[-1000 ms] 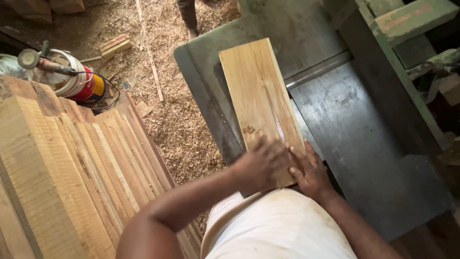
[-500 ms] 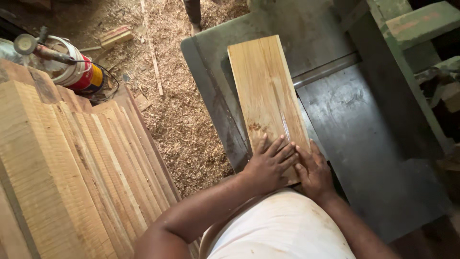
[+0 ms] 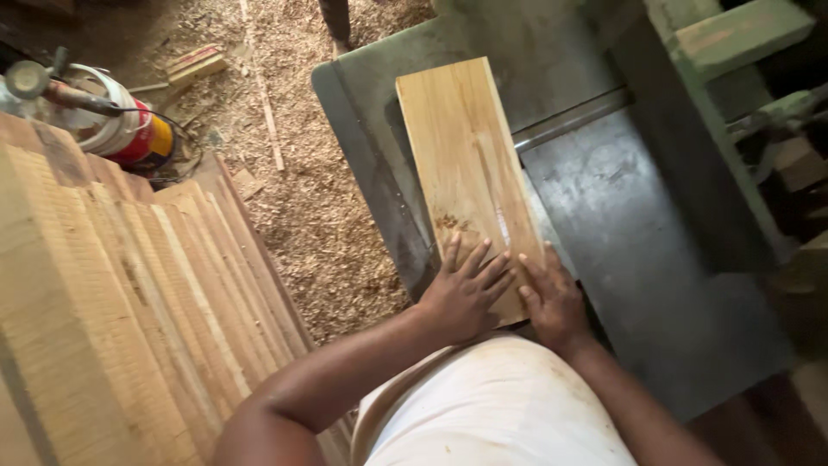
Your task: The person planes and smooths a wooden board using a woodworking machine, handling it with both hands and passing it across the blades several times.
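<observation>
A pale wooden board (image 3: 466, 164) lies flat on the dark metal machine table (image 3: 638, 224), its long side running away from me. My left hand (image 3: 464, 292) presses flat on the board's near end, fingers spread. Beside it, my right hand (image 3: 552, 298) rests palm down on the near right corner of the same board. Both hands lie on top of the wood rather than gripping around it. The far end of the board reaches past a slot (image 3: 569, 121) across the table.
A stack of sawn boards (image 3: 121, 302) stands on edge at my left. Sawdust (image 3: 319, 198) covers the floor between stack and machine. A white and red can (image 3: 121, 129) with a tool on it sits far left. Green machine parts (image 3: 733, 34) rise at right.
The board has slid a little farther away across the table under both hands, and the view has shifted slightly. My hands keep their place on its near end.
</observation>
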